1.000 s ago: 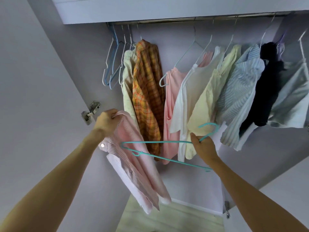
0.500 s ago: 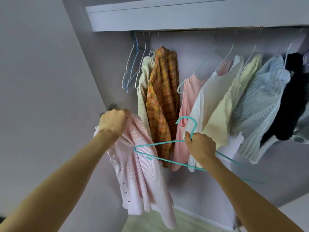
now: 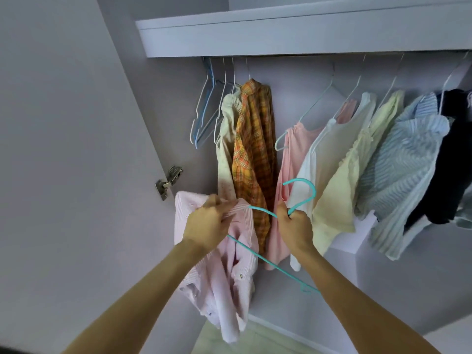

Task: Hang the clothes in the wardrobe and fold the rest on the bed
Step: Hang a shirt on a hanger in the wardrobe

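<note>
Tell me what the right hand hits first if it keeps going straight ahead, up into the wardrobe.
Probably the white top: it hangs just beyond the right hand, past the teal hanger's hook. Depth is unclear.

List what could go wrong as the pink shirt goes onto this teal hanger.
1. The left hand grips the pink striped shirt only at its collar; most of it hangs loose, so it might slip off the teal hanger.
2. The hanger's free end points out past the right hand, beside the hung pink top; it could snag.

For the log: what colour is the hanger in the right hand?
Teal hanger, head view.
</note>
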Motion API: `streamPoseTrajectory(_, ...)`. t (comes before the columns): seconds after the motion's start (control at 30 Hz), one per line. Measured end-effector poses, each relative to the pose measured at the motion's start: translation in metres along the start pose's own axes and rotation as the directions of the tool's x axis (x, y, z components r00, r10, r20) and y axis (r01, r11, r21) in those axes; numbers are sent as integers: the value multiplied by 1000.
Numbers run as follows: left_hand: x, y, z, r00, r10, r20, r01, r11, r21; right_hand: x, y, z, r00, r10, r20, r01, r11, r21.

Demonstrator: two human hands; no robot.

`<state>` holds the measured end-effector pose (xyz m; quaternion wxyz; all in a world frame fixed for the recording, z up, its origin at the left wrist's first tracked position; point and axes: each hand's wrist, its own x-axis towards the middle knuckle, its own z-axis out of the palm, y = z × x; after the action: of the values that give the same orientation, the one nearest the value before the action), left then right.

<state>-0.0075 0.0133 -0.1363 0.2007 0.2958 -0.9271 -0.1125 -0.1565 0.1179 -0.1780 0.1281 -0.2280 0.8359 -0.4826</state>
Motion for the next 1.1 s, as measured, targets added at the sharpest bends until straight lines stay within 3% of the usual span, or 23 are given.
streamPoseTrajectory(0.1,4,-3,-5,970,174,-171,-106,931,348,-1,-9,2,996,-67,-62,74,989,125)
streamPoseTrajectory(0.17,12,-3,-13,958,238,-158,-154,896,417,-1,-21,0,984,-143,-109,159,976,149)
streamPoseTrajectory(0.27,29,-12,-25,969,225,-100,-186,935,301,4,-40,-10,940,-312,-136,329,936,128)
streamPoseTrajectory(0.37,43,-25,-29,998,49,-41,-43,990,135,11,-55,-20,887,-442,-133,460,871,173)
streamPoseTrajectory(0.43,48,-32,-28,994,-107,28,107,994,-28,10,-62,-27,760,-593,-266,638,759,130)
streamPoseTrajectory(0.5,50,-35,-25,967,-245,73,255,940,-228,6,-59,-32,546,-767,-337,816,578,7)
streamPoseTrajectory(0.57,55,-34,-22,925,-369,88,374,844,-384,-2,-46,-31,330,-914,-237,933,353,-63)
streamPoseTrajectory(0.63,61,-33,-20,878,-471,88,446,737,-508,-7,-30,-26,191,-981,-29,977,192,-95)
streamPoseTrajectory(0.67,64,-31,-20,861,-502,86,458,689,-562,-8,-21,-23,168,-982,86,982,159,-104)
streamPoseTrajectory(0.73,67,-29,-21,842,-533,79,461,636,-619,-6,-7,-22,199,-941,275,978,174,-111)
streamPoseTrajectory(0.8,68,-27,-20,842,-536,66,446,621,-644,2,1,-26,261,-884,389,965,222,-143)
streamPoseTrajectory(0.87,68,-25,-19,849,-525,55,423,614,-666,10,3,-30,270,-847,458,961,212,-175)
streamPoseTrajectory(1.0,71,-26,-18,855,-518,-4,384,639,-666,9,-4,-32,160,-899,408,982,105,-154)
streamPoseTrajectory(1.1,73,-27,-17,866,-496,-67,338,679,-652,0,-21,-22,209,-920,332,978,200,-63)
